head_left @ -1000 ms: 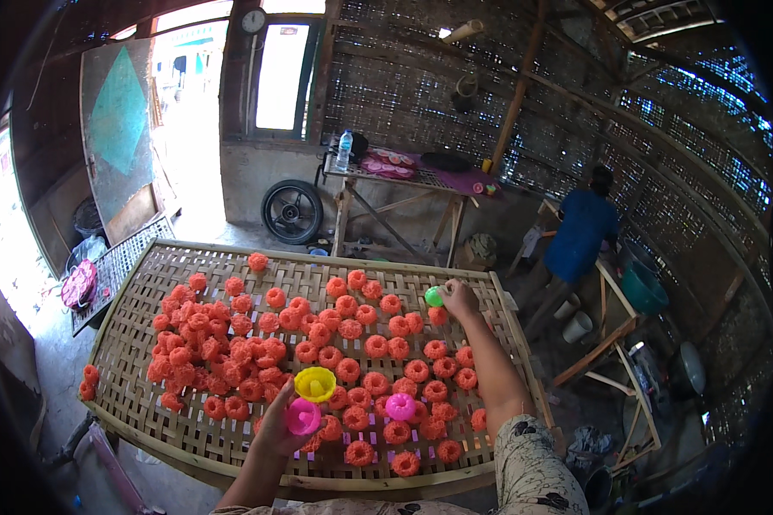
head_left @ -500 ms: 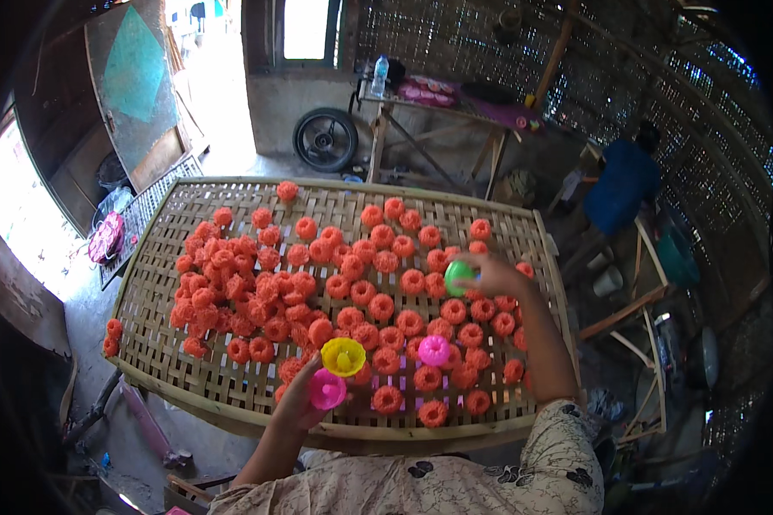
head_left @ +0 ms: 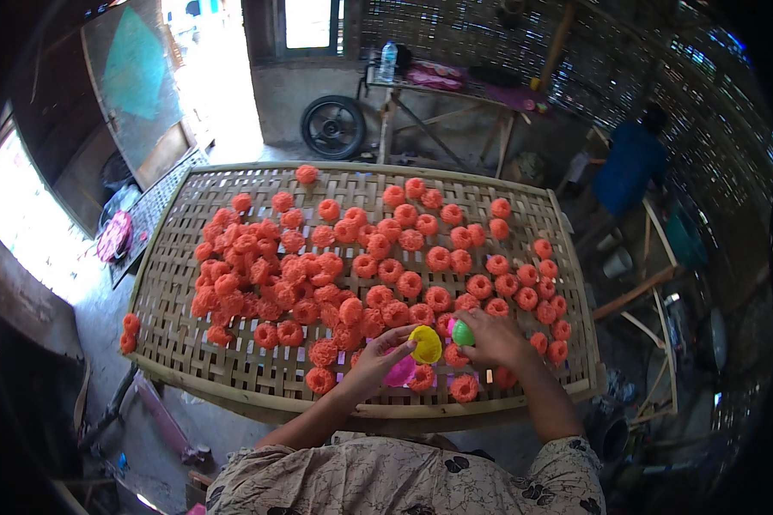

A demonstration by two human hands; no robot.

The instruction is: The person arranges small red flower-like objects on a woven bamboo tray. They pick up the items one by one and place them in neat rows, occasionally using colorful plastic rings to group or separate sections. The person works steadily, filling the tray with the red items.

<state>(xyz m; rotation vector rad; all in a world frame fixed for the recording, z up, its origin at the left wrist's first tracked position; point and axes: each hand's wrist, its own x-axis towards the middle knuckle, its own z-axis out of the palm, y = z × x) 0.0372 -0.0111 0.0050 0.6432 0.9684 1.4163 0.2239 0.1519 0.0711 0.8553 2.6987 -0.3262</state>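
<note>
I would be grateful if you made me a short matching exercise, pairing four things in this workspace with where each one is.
Things:
1. black wheel
2. yellow cup
3. orange-red rings
4. green piece

Places:
A. held in the right hand
B. spread and heaped on the woven tray
C. near the far wall
D. held in the left hand

Right pairs: 1-C, 2-D, 3-B, 4-A.

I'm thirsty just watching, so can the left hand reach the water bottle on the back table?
Probably not: the wide woven tray of orange rings lies between the left hand and the water bottle, and that hand holds a yellow cup.
</note>
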